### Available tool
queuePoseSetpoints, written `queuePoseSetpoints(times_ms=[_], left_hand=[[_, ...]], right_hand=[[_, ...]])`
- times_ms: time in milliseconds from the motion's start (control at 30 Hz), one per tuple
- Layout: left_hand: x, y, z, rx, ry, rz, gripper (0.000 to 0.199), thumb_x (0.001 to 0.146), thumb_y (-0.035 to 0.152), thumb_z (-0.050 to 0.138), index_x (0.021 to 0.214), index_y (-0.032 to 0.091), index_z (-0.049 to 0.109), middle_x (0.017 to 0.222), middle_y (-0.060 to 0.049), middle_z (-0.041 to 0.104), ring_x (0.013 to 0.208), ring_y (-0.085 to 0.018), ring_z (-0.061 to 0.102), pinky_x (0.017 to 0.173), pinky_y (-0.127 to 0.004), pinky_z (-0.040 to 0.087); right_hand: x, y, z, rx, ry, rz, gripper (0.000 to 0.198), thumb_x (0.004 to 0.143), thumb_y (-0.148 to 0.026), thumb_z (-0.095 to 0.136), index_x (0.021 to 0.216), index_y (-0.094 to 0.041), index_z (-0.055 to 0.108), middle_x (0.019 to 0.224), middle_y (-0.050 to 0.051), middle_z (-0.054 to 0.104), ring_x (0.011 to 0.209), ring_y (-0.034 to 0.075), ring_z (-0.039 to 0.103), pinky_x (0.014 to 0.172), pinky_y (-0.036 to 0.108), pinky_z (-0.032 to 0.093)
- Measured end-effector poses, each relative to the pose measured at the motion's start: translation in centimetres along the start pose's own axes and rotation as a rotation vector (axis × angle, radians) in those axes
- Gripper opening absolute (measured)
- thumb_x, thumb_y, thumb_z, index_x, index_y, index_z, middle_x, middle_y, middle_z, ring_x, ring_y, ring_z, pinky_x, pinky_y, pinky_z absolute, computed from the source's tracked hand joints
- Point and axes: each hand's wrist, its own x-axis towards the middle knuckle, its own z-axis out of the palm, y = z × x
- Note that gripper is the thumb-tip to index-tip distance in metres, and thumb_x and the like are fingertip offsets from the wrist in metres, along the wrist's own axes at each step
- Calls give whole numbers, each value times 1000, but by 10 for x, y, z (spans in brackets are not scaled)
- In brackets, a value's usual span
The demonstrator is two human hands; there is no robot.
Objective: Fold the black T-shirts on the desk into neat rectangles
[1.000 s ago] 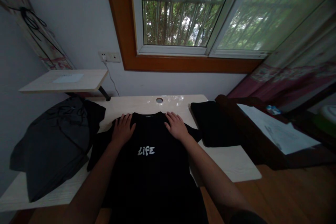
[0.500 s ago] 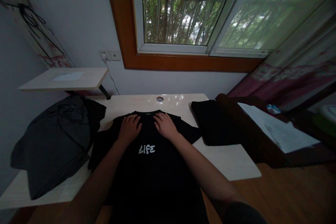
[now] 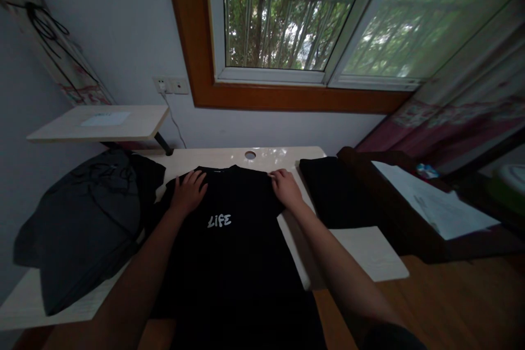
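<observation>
A black T-shirt (image 3: 233, 262) with white lettering lies spread on the pale desk, its neckline toward the wall and its lower part hanging toward me over the front edge. My left hand (image 3: 188, 192) rests on the shirt near the left shoulder, fingers apart and lying flat. At the opposite shoulder, my right hand (image 3: 286, 188) has its fingertips closed on the shirt's edge. The sleeve beneath that hand is partly hidden.
A dark grey garment (image 3: 90, 213) is heaped on the left of the desk (image 3: 371, 251), below a raised shelf (image 3: 102, 126). Folded black cloth (image 3: 338, 191) lies at the right. Beyond it, a dark wooden piece of furniture (image 3: 410, 208) holds white sheets (image 3: 435, 202).
My hands have moved apart, from beside the neckline out to the shoulders. The shirt has shifted slightly left and toward the wall; its right sleeve no longer stretches out toward the folded cloth.
</observation>
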Motion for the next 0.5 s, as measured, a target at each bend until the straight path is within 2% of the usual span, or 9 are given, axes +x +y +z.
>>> queuePoseSetpoints(times_ms=[100, 200, 300, 400, 500], left_hand=[[1, -9, 1, 7, 6, -14, 51, 103, 44, 35, 150, 30, 48, 160, -9, 43, 151, -29, 31, 122, -65, 14], [2, -14, 4, 6, 6, -25, 52, 103, 45, 33, 150, 29, 47, 161, -8, 42, 152, -29, 29, 122, -66, 14], [2, -15, 6, 2, 12, -21, 52, 103, 46, 32, 150, 29, 47, 161, -8, 42, 153, -29, 28, 121, -68, 14], [2, -13, 5, 3, 11, -31, 52, 103, 45, 33, 150, 29, 48, 161, -8, 42, 153, -28, 28, 122, -67, 15], [1, -12, 4, 2, 1, -37, 51, 103, 45, 33, 150, 30, 48, 160, -8, 43, 152, -28, 29, 122, -65, 15]], right_hand=[[-10, 37, -11, 29, -29, 119, 32, 99, -31, 53, 120, -15, 71, 119, 16, 67, 110, 27, 62, 103, 38, 44], [-20, 57, -16, 260, -121, 196, 33, 92, -41, 64, 111, -15, 72, 109, 13, 71, 101, 24, 68, 95, 34, 49], [-27, 59, -19, 472, -241, 277, 37, 79, -49, 77, 97, -17, 72, 90, 7, 74, 86, 24, 70, 79, 32, 53], [-31, 52, -24, 727, -342, 328, 41, 67, -49, 84, 86, -18, 67, 74, 1, 69, 70, 20, 66, 64, 29, 52], [-35, 41, -34, 1069, -293, 358, 41, 68, -48, 83, 88, -20, 60, 76, -1, 67, 71, 17, 65, 64, 28, 53]])
